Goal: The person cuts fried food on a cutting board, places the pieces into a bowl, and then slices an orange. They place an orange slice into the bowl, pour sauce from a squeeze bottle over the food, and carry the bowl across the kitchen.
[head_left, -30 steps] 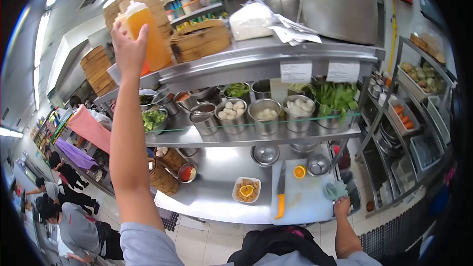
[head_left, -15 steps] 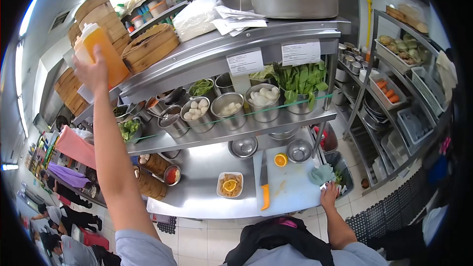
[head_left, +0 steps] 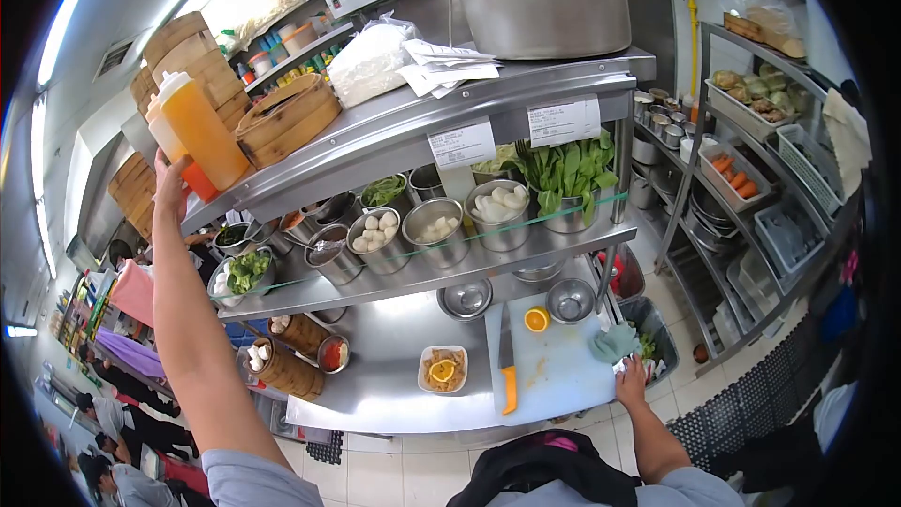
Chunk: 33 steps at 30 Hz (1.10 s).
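My left hand point(head_left: 170, 190) is raised to the top shelf's left end, its fingers closed round a squeeze bottle with orange-red sauce point(head_left: 195, 176). Right beside it stands a larger bottle of yellow-orange liquid point(head_left: 205, 131). Low on the right, my right hand point(head_left: 633, 381) is closed at the lower edge of a green cloth point(head_left: 615, 344), by the cutting board's right side. A knife with an orange handle point(head_left: 509, 389) and a cut orange half point(head_left: 537, 319) lie on the board point(head_left: 563, 376). Left of it is a square bowl of food topped with an orange slice point(head_left: 442, 370).
Metal pots of ingredients point(head_left: 435, 230) line the middle shelf point(head_left: 422, 272). Bamboo steamers point(head_left: 289, 119) sit up left. A bin point(head_left: 662, 324) stands right of the counter, beyond it a rack point(head_left: 699, 225). Several people are at the far lower left.
My left hand has gone from in front of the large yellow-orange bottle down to the smaller orange-red one. My right hand remains at the cloth. The view has shifted slightly.
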{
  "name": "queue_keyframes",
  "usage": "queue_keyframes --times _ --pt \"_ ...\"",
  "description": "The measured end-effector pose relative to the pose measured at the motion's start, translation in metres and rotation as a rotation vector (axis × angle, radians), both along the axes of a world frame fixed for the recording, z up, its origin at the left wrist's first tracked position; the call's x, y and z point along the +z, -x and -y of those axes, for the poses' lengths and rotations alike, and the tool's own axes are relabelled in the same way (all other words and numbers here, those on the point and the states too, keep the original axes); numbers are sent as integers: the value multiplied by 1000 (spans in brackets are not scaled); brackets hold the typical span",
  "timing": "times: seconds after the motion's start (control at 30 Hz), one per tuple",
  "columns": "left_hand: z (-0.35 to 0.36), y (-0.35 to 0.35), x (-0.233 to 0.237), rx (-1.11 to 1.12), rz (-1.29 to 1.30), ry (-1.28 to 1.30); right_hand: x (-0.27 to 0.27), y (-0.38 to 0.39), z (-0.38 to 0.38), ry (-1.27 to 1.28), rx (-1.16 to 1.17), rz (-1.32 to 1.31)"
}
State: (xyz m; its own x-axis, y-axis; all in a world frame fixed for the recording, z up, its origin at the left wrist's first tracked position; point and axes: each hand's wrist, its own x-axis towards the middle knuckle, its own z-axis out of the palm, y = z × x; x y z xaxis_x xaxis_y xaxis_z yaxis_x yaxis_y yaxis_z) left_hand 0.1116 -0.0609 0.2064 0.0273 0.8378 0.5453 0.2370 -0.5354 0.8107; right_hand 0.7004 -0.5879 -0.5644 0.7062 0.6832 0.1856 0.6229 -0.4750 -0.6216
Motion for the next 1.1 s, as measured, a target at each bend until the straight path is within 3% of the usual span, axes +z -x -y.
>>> queue_keyframes --times 0.13,0.2,0.33,0.4,0.6,0.67,0.83,0.9,0.97,1.1 --pt "0 -2 -4 142 2 -43 -1 -2 1 11 0 7" --pt "-13 4 -3 218 -68 -289 -5 -3 0 40 -9 -4" --pt "-22 12 -10 227 3 -297 -12 -3 3 -28 -2 42" --pt "-27 33 -9 109 44 -237 -10 -2 1 -17 -8 19" --pt "24 36 -25 120 153 -435 -17 -6 -6 40 16 45" --pt "77 16 -41 91 187 -437 -15 -4 1 30 -5 31" --pt "200 7 -139 -43 148 -322 -8 -3 4 65 8 75" --pt "221 11 -199 -9 -26 -331 -7 -2 3 64 15 70" --pt "255 -16 -250 60 -154 -163 -13 -4 3 77 11 74" --pt "263 -55 -361 -117 -491 131 -33 -13 6 76 36 138"
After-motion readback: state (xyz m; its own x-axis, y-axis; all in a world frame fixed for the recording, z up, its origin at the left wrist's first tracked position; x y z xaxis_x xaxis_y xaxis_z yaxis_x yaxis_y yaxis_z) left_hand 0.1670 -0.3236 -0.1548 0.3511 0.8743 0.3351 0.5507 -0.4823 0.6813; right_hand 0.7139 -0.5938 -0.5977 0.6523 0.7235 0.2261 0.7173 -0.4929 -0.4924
